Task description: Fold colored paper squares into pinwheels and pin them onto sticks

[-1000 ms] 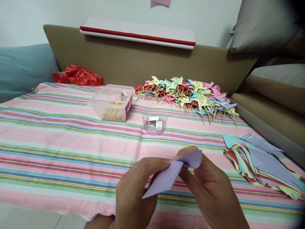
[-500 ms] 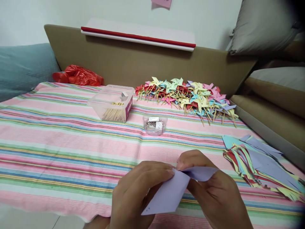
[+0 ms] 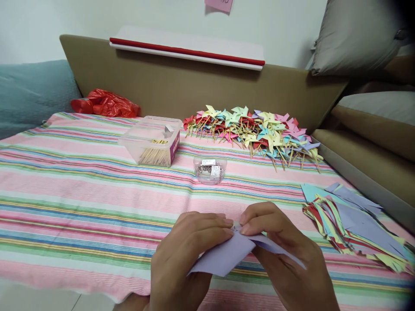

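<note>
Purple paper (image 3: 223,257) is held above the near part of the striped cloth (image 3: 81,194), slightly right of centre in the head view. One flap slants down toward the left palm; another, curved and seen nearly edge-on, runs out toward the right. Left hand (image 3: 191,255): fingertips clamped on the paper at its top fold. Right hand (image 3: 288,255): thumb and fingers pinching the same fold, just beside the left fingertips. Contact under the paper is hidden.

Cloth surface extends leftward from the left hand and forward to a clear plastic dish (image 3: 207,180), which bears two white labels and contains small dark bits. Behind it, to the left, stands a translucent tub (image 3: 129,144) with wooden sticks (image 3: 154,155) inside. Near edge of cloth: wavy, to the left of the left wrist, with tiled floor (image 3: 48,298) beyond.

Right side: a heap of paper offcuts (image 3: 356,229) lies near the right hand, apart from it, reaching toward the cloth's right margin. Far side: paper pinwheels (image 3: 270,127) are massed before a brown board (image 3: 194,86), well apart from both hands. Far left corner: red plastic bag (image 3: 112,103).
</note>
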The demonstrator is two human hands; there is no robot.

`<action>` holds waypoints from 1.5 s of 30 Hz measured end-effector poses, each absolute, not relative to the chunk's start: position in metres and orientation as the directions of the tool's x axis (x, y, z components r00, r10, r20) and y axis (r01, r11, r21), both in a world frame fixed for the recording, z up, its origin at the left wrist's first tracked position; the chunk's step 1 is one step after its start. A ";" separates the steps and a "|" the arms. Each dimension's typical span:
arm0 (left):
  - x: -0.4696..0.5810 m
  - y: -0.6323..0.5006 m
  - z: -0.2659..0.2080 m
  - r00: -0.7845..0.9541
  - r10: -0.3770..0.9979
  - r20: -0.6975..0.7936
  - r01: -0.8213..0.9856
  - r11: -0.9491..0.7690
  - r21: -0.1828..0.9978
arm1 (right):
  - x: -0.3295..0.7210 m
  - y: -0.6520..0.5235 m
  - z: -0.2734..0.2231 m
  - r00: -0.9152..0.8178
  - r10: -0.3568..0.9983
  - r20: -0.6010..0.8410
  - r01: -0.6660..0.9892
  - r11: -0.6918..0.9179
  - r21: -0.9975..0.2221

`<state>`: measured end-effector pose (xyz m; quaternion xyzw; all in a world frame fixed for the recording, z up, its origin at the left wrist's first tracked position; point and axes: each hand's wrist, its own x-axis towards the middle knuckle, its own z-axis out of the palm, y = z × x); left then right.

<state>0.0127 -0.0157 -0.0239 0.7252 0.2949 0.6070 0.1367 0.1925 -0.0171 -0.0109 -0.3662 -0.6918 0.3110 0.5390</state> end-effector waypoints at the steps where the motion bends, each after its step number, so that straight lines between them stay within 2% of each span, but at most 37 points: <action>1: 0.012 -0.015 -0.024 0.092 0.593 0.800 0.278 -0.786 0.552 | 0.192 -0.017 -0.012 -0.144 0.842 0.520 0.160 0.538 -0.828; 5: 0.009 -0.015 -0.023 0.144 0.583 0.799 0.319 -0.792 0.520 | 0.190 -0.019 -0.013 -0.105 0.853 0.511 0.134 0.522 -0.843; 8: 0.006 -0.015 -0.024 0.174 0.570 0.803 0.327 -0.803 0.499 | 0.193 -0.019 -0.011 -0.105 0.856 0.507 0.174 0.518 -0.838; 15: 0.005 -0.016 -0.024 0.178 0.542 0.821 0.372 -0.810 0.454 | 0.197 -0.017 -0.007 -0.138 0.847 0.513 0.267 0.531 -0.805; 21: 0.003 -0.017 -0.028 0.193 0.543 0.817 0.432 -0.795 0.426 | 0.191 -0.019 -0.010 -0.122 0.849 0.514 0.252 0.527 -0.812; 31: 0.005 -0.014 -0.030 0.220 0.542 0.811 0.481 -0.783 0.394 | 0.201 -0.014 -0.011 -0.231 0.807 0.543 0.401 0.587 -0.703; 45: 0.003 -0.014 -0.029 0.242 0.532 0.812 0.487 -0.790 0.373 | 0.198 -0.015 -0.012 -0.252 0.838 0.483 0.351 0.545 -0.762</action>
